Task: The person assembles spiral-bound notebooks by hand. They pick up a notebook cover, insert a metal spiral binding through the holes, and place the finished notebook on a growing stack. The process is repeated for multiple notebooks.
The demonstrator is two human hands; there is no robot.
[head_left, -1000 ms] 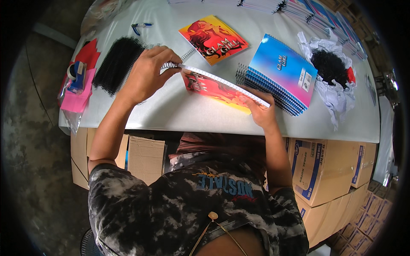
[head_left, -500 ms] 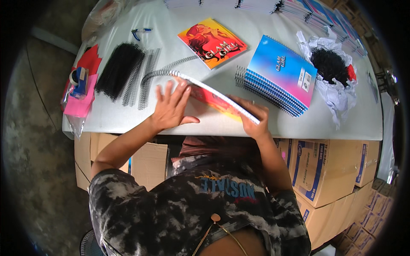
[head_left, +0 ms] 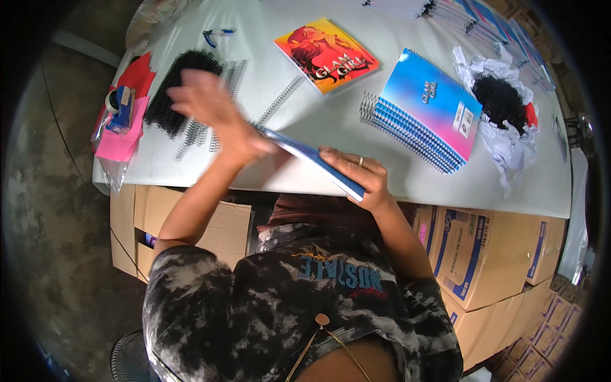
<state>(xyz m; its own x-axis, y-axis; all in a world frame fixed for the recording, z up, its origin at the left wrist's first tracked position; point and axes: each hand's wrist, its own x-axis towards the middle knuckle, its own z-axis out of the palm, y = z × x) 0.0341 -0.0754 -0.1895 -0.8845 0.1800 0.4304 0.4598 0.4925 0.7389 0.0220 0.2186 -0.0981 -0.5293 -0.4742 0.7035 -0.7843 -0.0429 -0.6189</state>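
One thin notebook with a dark-blue cover [head_left: 313, 158], mid-scene, tilted, clamped in your right hand [head_left: 361, 175] at its four-o'clock end. Your left hand [head_left: 219, 114], blurred, fingers apart, at its ten o'clock, before a bundle of black spiral coils [head_left: 167, 113] — contact cannot be told. At twelve, one red-and-yellow illustrated notebook [head_left: 326, 51]; at two, stacked blue-and-pink spiral notebooks [head_left: 433, 102].

Floor [head_left: 51, 254]: grey, mottled, dim | cord [head_left: 53, 108]: thin, dark, along floor | worktop [head_left: 436, 192]: pale, smooth cover | boxes [head_left: 506, 251]: brown, stacked under worktop and lower right | chair [head_left: 129, 363]: dark, mesh-like, lower left | light: brighter over worktop
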